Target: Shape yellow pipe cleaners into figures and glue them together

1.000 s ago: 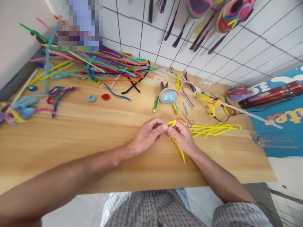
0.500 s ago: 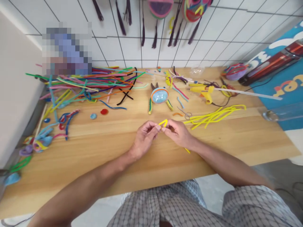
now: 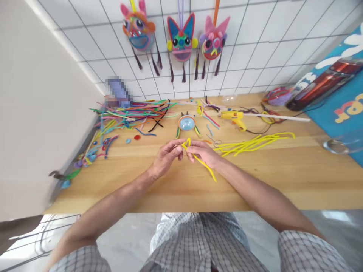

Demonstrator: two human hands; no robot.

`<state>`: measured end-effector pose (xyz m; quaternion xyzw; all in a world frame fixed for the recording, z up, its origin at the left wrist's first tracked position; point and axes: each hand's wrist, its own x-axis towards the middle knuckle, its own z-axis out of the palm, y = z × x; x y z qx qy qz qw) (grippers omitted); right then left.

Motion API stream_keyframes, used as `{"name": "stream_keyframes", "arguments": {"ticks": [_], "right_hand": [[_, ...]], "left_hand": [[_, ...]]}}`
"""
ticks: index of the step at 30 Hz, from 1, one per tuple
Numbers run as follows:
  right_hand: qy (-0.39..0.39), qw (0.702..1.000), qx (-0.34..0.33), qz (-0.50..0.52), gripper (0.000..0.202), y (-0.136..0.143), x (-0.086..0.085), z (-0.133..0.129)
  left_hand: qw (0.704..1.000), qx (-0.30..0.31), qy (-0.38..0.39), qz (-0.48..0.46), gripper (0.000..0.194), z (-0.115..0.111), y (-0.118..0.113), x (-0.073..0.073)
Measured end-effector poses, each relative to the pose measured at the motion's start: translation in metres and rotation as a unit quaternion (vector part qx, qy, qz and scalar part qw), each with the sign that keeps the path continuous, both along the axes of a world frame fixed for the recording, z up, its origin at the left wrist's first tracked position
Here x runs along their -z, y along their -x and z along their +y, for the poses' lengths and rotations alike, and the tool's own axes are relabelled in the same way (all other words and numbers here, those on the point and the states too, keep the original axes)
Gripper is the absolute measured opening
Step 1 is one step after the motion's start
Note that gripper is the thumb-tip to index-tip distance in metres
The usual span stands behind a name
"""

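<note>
Between my two hands is a yellow pipe cleaner (image 3: pixel 206 166), its upper end bent into a small pointed loop and its long tail hanging down to the right. My left hand (image 3: pixel 168 155) pinches the loop's left side between thumb and fingers. With closed fingers, my right hand (image 3: pixel 202 152) grips the same pipe cleaner just right of the bend. Just beyond my hands, a pale blue oval piece with an orange rim (image 3: pixel 187 123) rests on pliers with green and yellow handles (image 3: pixel 197 132). Small scissors (image 3: pixel 217 142) lie close to my right hand.
Yellow pipe cleaners (image 3: pixel 249 144) lie to the right, below a yellow glue gun (image 3: pixel 235 119) with a long white stick. Many coloured pipe cleaners (image 3: pixel 138 113) are heaped back left. Decorated masks (image 3: pixel 181 43) hang on the tiled wall. A red flask (image 3: pixel 323 85) stands at right.
My view has tilted up, bringing the hanging masks into sight. The bent end of the pipe cleaner now forms a loop, and more of its tail shows below my right hand.
</note>
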<state>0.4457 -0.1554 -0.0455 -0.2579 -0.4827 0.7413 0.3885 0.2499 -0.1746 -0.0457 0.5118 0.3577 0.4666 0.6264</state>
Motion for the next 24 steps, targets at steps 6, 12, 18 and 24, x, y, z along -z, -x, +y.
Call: {"name": "stream_keyframes", "arguments": {"ticks": [6, 12, 18, 24], "right_hand": [[-0.035, 0.995, -0.068, 0.071, 0.025, 0.001, -0.012, -0.002], [-0.042, 0.990, -0.083, 0.109, 0.028, -0.004, -0.023, -0.007], [-0.046, 0.990, -0.104, 0.084, 0.027, 0.000, -0.019, -0.013], [-0.029, 0.994, -0.089, 0.063, 0.025, -0.003, -0.011, -0.009]], "left_hand": [[0.995, -0.048, 0.007, -0.082, 0.041, -0.010, -0.015, -0.028], [0.986, -0.098, 0.008, -0.131, 0.042, -0.026, -0.033, -0.037], [0.973, -0.140, 0.029, -0.180, 0.039, -0.042, -0.035, -0.025], [0.970, -0.130, 0.049, -0.202, 0.041, -0.034, -0.039, -0.010]]}}
